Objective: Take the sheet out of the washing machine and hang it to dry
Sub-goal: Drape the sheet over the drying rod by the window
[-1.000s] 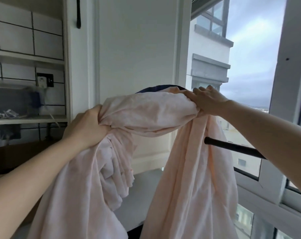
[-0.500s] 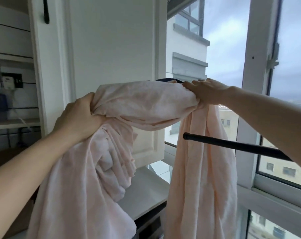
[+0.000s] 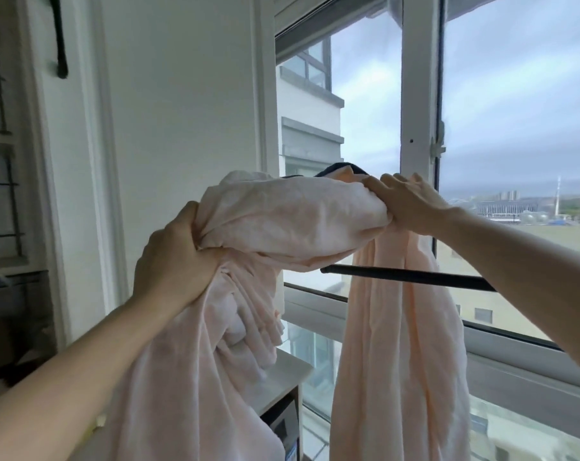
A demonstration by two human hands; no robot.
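No text or label can be read anywhere.

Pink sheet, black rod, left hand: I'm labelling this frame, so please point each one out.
pink sheet (image 3: 292,224): head view, on the bunched span between the hands.
black rod (image 3: 411,276): head view, on its bare middle stretch.
left hand (image 3: 174,257): head view, on the back of the hand gripping the sheet.

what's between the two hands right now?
In the head view, a bunched span of the pink sheet runs from the left hand to the right hand, both gripping it. The black rod passes just below.
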